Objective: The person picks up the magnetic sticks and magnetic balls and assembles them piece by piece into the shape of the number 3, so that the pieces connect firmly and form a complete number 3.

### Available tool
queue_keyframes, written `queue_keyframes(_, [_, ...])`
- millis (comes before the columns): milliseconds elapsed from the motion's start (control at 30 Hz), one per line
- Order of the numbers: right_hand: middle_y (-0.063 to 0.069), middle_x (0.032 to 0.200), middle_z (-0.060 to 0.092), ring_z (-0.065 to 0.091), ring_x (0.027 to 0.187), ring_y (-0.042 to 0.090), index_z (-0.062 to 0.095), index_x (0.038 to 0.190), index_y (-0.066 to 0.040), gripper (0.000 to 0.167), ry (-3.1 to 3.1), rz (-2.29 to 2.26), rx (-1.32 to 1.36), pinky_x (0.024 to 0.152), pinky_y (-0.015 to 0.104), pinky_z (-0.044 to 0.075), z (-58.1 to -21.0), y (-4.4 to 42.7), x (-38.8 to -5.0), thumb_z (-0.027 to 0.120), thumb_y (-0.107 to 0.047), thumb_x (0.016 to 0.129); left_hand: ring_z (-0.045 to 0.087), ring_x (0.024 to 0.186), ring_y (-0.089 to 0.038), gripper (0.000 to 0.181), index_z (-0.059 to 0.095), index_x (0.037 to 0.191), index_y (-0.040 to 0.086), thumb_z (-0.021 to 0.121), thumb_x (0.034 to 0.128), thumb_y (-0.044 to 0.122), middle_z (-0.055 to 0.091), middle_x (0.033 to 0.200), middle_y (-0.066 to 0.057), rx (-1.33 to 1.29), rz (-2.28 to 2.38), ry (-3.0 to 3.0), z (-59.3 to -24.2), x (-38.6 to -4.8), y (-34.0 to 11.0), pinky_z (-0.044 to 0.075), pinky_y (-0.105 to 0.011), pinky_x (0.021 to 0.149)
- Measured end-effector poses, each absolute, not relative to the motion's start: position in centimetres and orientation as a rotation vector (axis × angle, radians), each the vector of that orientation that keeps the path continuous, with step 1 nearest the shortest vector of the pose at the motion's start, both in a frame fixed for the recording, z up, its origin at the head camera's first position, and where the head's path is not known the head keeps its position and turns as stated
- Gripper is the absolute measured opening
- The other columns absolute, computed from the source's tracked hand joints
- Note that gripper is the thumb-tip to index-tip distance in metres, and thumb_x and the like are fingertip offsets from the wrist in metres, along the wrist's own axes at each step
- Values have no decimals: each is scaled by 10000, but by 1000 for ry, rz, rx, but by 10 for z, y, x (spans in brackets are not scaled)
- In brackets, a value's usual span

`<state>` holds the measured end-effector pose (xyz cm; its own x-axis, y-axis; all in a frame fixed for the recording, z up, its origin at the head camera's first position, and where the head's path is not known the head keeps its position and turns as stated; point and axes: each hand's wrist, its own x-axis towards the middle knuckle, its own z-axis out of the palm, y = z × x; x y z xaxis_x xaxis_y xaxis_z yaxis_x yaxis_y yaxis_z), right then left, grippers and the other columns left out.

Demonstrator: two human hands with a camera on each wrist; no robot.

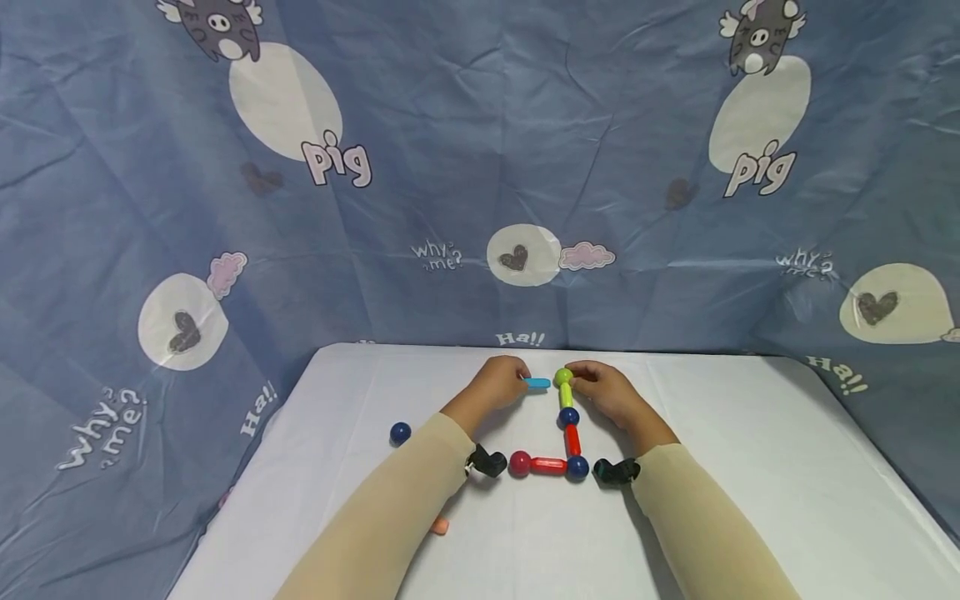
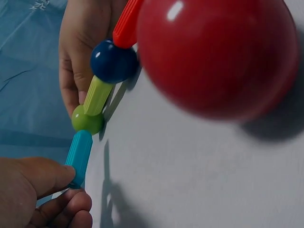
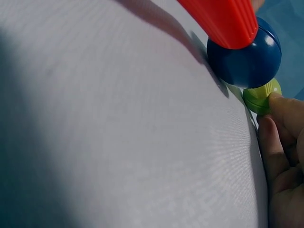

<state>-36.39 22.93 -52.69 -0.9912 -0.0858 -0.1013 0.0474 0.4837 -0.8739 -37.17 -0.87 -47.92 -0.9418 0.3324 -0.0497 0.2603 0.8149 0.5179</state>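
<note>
My left hand pinches a light-blue ridged stick between thumb and fingers. Its free end points at a green ball, a slight gap showing in the head view. That ball is held by the fingertips of my right hand. From it an L-shaped chain runs over the table: yellow-green stick, blue ball, red stick, a corner blue ball, another red stick and a red ball. The red ball looms large in the left wrist view.
A loose blue ball lies left of my left forearm. An orange piece pokes out, partly hidden by the left sleeve. Behind the white-covered table hangs a blue printed cloth.
</note>
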Motion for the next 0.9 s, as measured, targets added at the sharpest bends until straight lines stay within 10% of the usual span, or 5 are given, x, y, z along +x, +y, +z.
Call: queue_keyframes(900, [86, 1328, 682, 599, 1243, 289, 680, 1336, -146, 320, 2607, -1510, -41, 1108, 492, 459, -525, 225, -362, 667, -244, 1032, 702, 948, -197, 153, 741, 1124, 77, 710, 983, 127, 761, 1010, -48, 308, 1048, 2963, -491, -377, 7, 561, -351, 886])
